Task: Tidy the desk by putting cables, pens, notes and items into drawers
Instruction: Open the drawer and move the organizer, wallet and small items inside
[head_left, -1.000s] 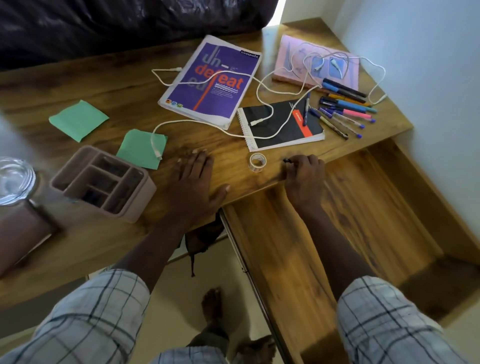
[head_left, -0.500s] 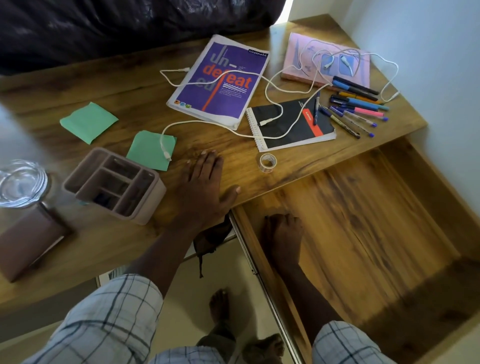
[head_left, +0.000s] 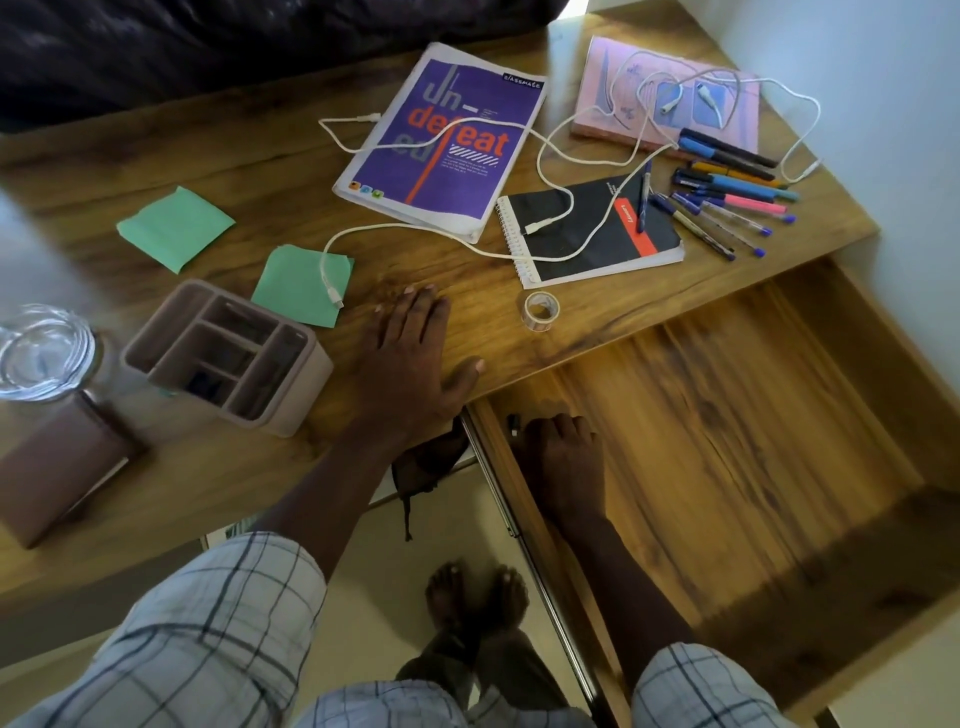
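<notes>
Hands apart over the tidy-up: my left hand (head_left: 410, 364) lies flat on the bench (head_left: 260, 156), fingers straight and spread, near the roll of tape (head_left: 540, 310). My right hand (head_left: 563, 457) is down inside the pulled-out drawer (head_left: 753, 441), knuckles up and fingers bent under, so I cannot tell whether it holds anything. A small dark thing (head_left: 513, 423) shows just beside its fingertips, too small to name. White cables (head_left: 571, 156) loop over the purple notebook (head_left: 441, 140), black notepad (head_left: 592, 234) and pink book (head_left: 670, 98), with pens (head_left: 727, 208) fanned beside them. Green notes (head_left: 176, 226) lie near the organiser (head_left: 228, 353), whose compartments sit in shadow. A glass jar (head_left: 41, 353) and a brown block (head_left: 57, 467) are blurred at the left edge.
</notes>
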